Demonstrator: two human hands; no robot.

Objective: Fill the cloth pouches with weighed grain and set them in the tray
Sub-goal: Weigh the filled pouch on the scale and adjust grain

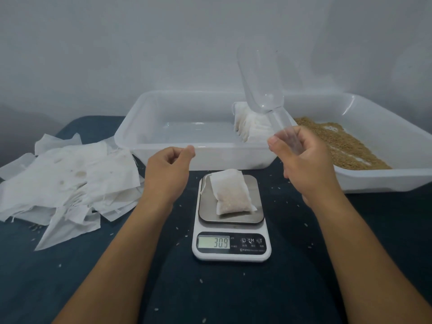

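1. Empty cloth pouches (70, 181): a loose, overlapping heap on the dark table cover (145, 277) at your 9 o'clock; several are stained.
2. Your left hand (167, 170): raised at 11 o'clock of the scale, fingers loosely curled with the thumb tip against them, holding nothing.
3. Clear plastic tray (187, 153): at 12 o'clock beyond the scale; a row of filled pouches (250, 123) stands on edge at its right end.
4. Digital kitchen scale (231, 230): dead centre, display reading 30.9. One filled pouch (230, 194) lies flat on the steel platform, its drawstring trailing off the left edge.
5. Your right hand (306, 164): at 1 o'clock of the scale, thumb and fingers wrapped round the handle of a clear plastic scoop (260, 78), bowl tilted upward and showing no grain.
6. Second tray (383, 181): at 2 o'clock, holding loose brown grain (346, 146).
7. Stray grains dot the cover around the scale.
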